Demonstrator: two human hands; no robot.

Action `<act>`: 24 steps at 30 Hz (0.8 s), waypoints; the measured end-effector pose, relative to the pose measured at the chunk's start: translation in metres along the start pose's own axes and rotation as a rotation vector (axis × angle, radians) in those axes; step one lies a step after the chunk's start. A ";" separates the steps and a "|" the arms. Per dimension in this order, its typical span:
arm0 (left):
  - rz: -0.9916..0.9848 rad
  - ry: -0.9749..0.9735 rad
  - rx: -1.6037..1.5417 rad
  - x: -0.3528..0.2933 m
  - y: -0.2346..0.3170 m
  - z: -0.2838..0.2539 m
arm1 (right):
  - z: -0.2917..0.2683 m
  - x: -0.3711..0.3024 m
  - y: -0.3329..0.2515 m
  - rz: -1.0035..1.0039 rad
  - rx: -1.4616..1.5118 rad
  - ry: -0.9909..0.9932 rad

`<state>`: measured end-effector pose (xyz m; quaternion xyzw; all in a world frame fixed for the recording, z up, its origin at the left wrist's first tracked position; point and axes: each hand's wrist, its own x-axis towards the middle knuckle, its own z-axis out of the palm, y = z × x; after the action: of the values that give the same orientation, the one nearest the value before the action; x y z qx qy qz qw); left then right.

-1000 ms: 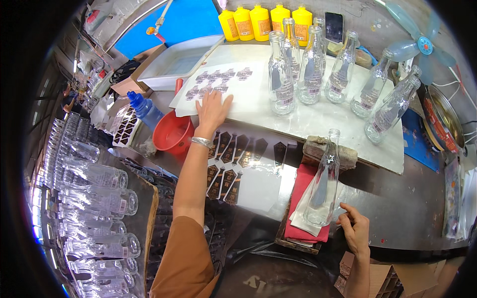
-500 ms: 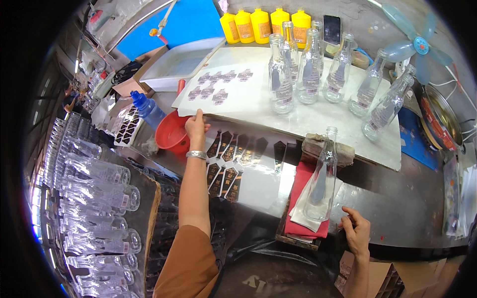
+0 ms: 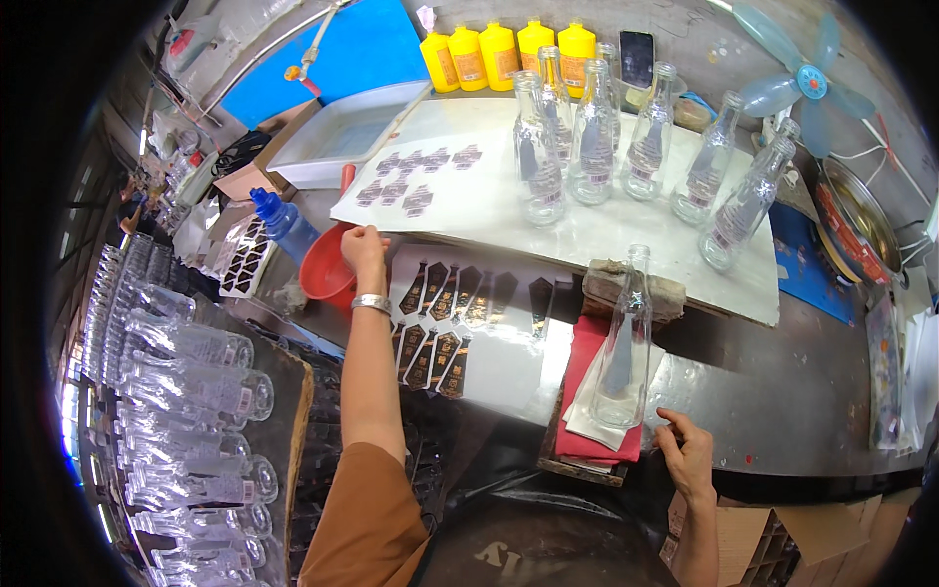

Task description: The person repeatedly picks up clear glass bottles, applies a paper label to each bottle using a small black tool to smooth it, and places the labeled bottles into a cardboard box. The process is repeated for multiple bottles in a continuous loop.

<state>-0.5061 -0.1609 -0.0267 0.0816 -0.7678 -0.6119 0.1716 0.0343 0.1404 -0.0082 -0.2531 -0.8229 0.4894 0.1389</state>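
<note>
My left hand is closed beside the rim of a red bowl, at the left corner of a white board; anything in its fingers is hidden. Below it lies a sheet of dark tie-shaped decals, and small purple-grey decals are on the board. A clear glass bottle rests tilted on a folded white cloth over red cloth, its neck against a grey cloth-wrapped block. My right hand, loosely curled with fingers apart and nothing in it, hovers just right of the bottle's base.
Several clear bottles stand on the board, with yellow bottles behind. A blue squeeze bottle and white tray are at left. Rows of glass bottles lie farther left. A fan is at far right.
My left hand has moved left and down from the board's edge to the red bowl, its fingers more curled. The right hand stays beside the bottle. The view has shifted slightly.
</note>
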 end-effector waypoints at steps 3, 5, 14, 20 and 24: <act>-0.009 0.029 0.071 0.024 -0.012 -0.022 | -0.003 -0.002 -0.002 0.024 -0.017 -0.014; 0.007 -0.041 0.122 0.039 -0.017 -0.033 | -0.004 -0.003 0.004 0.039 -0.023 -0.043; 0.830 0.002 0.715 -0.048 0.030 -0.010 | 0.002 -0.002 0.001 0.044 0.002 -0.013; 0.778 -0.328 0.789 -0.105 0.043 -0.003 | -0.002 -0.005 0.001 0.058 0.012 -0.001; 0.898 -0.425 0.750 -0.089 0.041 -0.006 | -0.007 -0.005 -0.003 0.063 0.019 -0.042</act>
<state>-0.4176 -0.1268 -0.0009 -0.3183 -0.9072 -0.1714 0.2153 0.0410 0.1411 -0.0023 -0.2672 -0.8127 0.5064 0.1085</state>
